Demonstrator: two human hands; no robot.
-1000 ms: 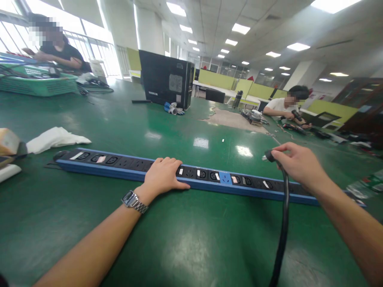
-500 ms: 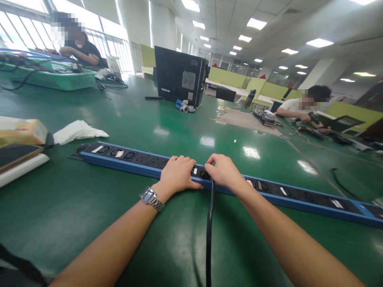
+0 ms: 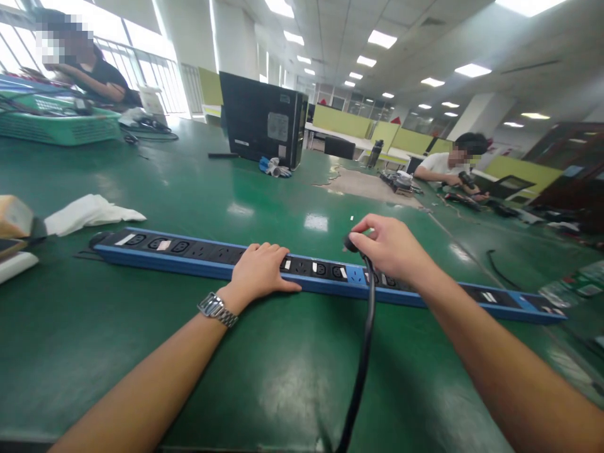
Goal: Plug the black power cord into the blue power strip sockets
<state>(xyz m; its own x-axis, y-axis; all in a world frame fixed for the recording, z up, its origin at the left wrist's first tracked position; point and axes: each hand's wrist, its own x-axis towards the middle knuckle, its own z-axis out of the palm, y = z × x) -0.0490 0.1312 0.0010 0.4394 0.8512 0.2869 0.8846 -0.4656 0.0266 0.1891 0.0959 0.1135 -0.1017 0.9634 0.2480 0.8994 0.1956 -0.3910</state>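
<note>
A long blue and black power strip lies across the green table in front of me, its face lined with several sockets. My left hand, a metal watch on the wrist, grips the strip left of its middle, fingers over the top and thumb along the near side. Pinched in my right hand is a black plug, held above the strip and apart from its sockets. From the plug a thick black cord hangs down past the strip's near edge.
White tissue lies beyond the strip's left end. Farther back are a black computer case, gloves and a green basket of cables. Two people sit across the table. A clear plastic item stands near the strip's right end.
My right hand has lifted the plug off the strip and moved it right. My left hand keeps its hold on the strip. The camera view has turned slightly right.
</note>
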